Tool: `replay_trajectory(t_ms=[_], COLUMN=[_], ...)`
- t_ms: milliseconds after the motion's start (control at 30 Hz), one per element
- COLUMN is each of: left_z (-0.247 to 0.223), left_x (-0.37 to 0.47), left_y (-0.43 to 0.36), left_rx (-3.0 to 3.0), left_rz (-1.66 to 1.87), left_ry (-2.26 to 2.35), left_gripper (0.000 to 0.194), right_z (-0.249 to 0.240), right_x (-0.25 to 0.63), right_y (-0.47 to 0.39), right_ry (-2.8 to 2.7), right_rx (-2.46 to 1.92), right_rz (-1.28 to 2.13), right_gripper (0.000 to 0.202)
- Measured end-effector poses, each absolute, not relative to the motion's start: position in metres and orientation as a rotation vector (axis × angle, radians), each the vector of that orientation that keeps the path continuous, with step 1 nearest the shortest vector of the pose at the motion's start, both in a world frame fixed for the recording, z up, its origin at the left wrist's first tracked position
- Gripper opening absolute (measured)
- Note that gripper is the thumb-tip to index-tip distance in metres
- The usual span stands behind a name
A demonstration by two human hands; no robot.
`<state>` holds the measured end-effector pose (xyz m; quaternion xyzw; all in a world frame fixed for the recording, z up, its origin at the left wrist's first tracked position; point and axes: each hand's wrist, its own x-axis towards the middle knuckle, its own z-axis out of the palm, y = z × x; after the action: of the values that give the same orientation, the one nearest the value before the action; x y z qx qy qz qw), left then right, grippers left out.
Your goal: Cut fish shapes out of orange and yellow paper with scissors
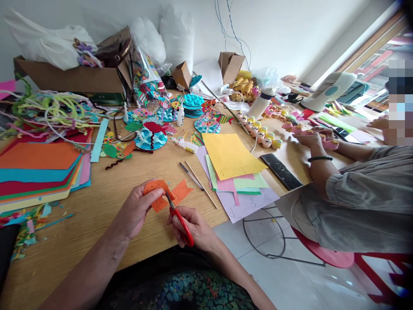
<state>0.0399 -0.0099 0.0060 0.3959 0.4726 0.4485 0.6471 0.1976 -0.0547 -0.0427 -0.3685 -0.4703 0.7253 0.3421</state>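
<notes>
Between the thumb and fingers of my left hand [142, 206] is a piece of orange paper [157, 202] with drawn lines. My right hand [192, 226] grips red-handled scissors [183, 226], whose blades meet the paper's edge. Another part of orange paper [181, 192], also with drawn lines, reaches out to the right just behind the blades; whether it is joined to the held piece I cannot tell. A pen [192, 176] and a thin wooden stick [202, 186] lie beyond my right hand.
Coloured sheets [35, 157] are stacked at left, near paper scraps [34, 224]. Yellow paper [232, 155] tops another pile beside a black phone [280, 171]. Glue bottles [189, 147] and paper crafts [150, 135] stand farther back. At right, a person's hands [311, 140] hold pink egg-carton pieces.
</notes>
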Motion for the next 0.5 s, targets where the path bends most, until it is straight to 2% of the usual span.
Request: replay_trajectory(t_ms=[500], left_z=[0.0070], left_x=[0.0407], left_y=[-0.0088], left_rx=[0.954], left_rz=[1.006], left_ry=[1.175], left_gripper=[0.014], right_z=[-0.0422], right_x=[0.1997], right_y=[-0.0555], right_ry=[-1.244], right_rx=[-0.984], right_rz=[1.892], right_gripper=[0.044])
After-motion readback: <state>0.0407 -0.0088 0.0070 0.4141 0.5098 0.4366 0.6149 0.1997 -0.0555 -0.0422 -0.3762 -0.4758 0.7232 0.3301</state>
